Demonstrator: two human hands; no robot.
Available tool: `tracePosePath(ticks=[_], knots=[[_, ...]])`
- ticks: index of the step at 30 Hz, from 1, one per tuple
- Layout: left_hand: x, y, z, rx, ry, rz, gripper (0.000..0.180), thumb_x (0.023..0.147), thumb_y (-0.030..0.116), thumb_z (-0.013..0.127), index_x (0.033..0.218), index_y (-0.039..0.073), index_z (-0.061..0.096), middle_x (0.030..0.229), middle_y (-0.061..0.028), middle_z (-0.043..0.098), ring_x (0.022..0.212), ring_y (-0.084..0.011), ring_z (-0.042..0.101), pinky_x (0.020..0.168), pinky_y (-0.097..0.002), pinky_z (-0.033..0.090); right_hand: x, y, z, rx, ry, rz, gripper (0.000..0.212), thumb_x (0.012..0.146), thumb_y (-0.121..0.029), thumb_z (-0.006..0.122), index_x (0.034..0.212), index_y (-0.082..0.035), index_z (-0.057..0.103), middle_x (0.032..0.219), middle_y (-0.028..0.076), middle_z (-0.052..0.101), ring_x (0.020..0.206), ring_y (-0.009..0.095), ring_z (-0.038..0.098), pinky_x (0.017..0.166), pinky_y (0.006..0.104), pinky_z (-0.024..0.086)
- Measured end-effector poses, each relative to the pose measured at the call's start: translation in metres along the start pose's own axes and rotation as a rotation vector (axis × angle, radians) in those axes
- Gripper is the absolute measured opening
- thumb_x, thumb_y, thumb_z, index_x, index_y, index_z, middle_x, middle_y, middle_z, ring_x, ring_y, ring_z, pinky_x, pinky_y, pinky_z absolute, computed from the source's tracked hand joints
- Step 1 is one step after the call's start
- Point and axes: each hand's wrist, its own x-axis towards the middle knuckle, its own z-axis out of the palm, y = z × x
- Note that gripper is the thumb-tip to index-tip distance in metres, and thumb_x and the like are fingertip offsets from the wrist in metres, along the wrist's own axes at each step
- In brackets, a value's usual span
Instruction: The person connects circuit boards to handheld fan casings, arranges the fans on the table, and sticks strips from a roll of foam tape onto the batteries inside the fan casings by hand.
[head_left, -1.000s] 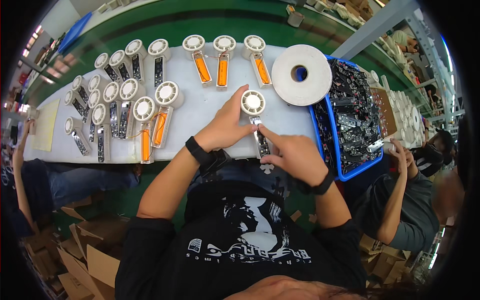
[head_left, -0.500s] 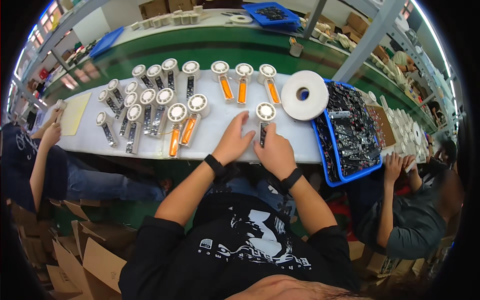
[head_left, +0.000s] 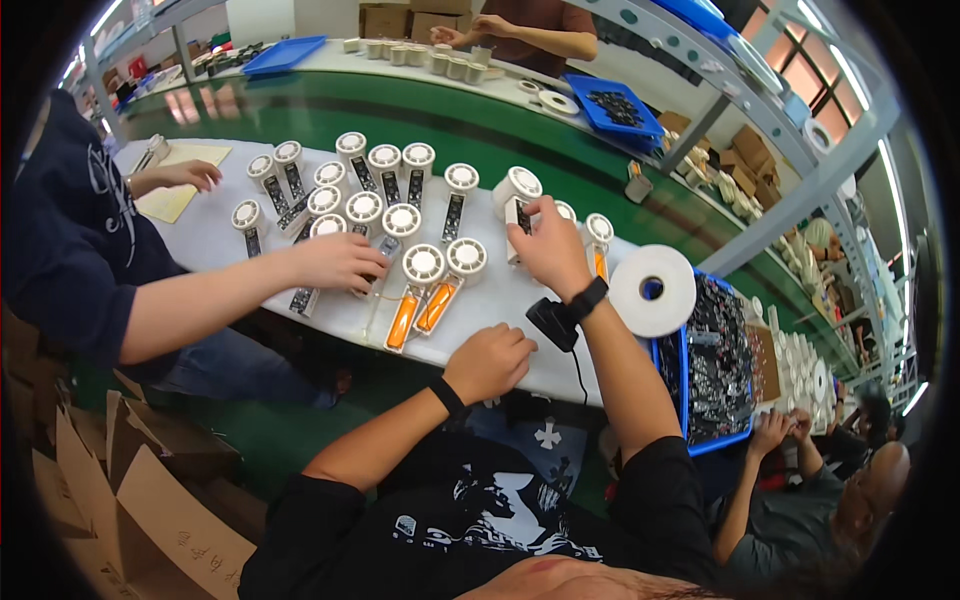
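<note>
A white handheld fan (head_left: 524, 182) with a round grille head stands at the far side of the white table (head_left: 520, 385). My right hand (head_left: 550, 245) grips its handle, where a dark circuit board shows. Curled loosely at the table's near edge, my left hand (head_left: 490, 362) shows nothing in its fingers. A black box with a cord (head_left: 552, 324) is beside my right wrist. Nearest to my left hand are two fans with orange cells in their open handles, one fan (head_left: 424, 264) and another fan (head_left: 466, 257). A third orange-celled fan (head_left: 599, 230) stands right of my right hand.
Several fans with dark boards (head_left: 384, 158) fill the table's left half, where a co-worker's hand (head_left: 360, 263) reaches in. At right are a large white tape roll (head_left: 652, 290) and a blue tray (head_left: 690, 370) of circuit boards. A green conveyor (head_left: 330, 112) runs behind.
My right hand has carried the fan away from me to the far side. My left hand has drawn back and curled. A co-worker's arm has come in from the left, and the view has turned.
</note>
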Motion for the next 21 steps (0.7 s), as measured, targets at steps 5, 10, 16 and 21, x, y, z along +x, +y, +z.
tracePosePath(ticks=[5,10,16,21], knots=[[-0.001,0.002,-0.001,0.011,0.002,-0.013,0.015,0.079,0.009,0.068,0.095,0.007,0.068,0.081,-0.0061,0.059,0.077,-0.0253,0.06,0.07,-0.0378,0.051,0.048,0.001,0.036,-0.109,0.015,-0.163,0.035,0.085,-0.024,0.069,0.104,0.001,0.056,0.073,0.02,0.068,0.064,0.038,0.067,0.06,0.0477,0.053],[0.003,0.002,-0.001,0.022,-0.03,-0.027,0.015,0.079,0.01,0.069,0.094,0.008,0.069,0.083,-0.0047,0.06,0.076,-0.0235,0.058,0.068,-0.036,0.05,0.073,-0.002,0.057,-0.265,-0.074,-0.041,0.034,0.085,-0.02,0.066,0.105,0.006,0.056,0.081,0.027,0.069,0.078,0.045,0.069,0.071,0.053,0.056],[0.008,0.004,0.0,0.1,-0.091,-0.053,0.017,0.078,0.01,0.07,0.095,0.008,0.07,0.083,-0.0033,0.06,0.074,-0.0216,0.057,0.066,-0.0345,0.049,0.079,0.009,0.079,-0.274,-0.192,-0.024,0.036,0.084,-0.016,0.065,0.106,0.011,0.057,0.086,0.029,0.07,0.082,0.045,0.07,0.074,0.0527,0.058],[0.009,0.007,0.001,0.135,-0.095,-0.052,0.017,0.078,0.011,0.071,0.095,0.008,0.07,0.083,-0.0031,0.06,0.074,-0.0211,0.057,0.066,-0.034,0.049,0.078,0.011,0.089,-0.225,-0.24,0.013,0.04,0.084,-0.018,0.066,0.107,0.012,0.055,0.088,0.029,0.07,0.082,0.045,0.07,0.075,0.0517,0.058]])
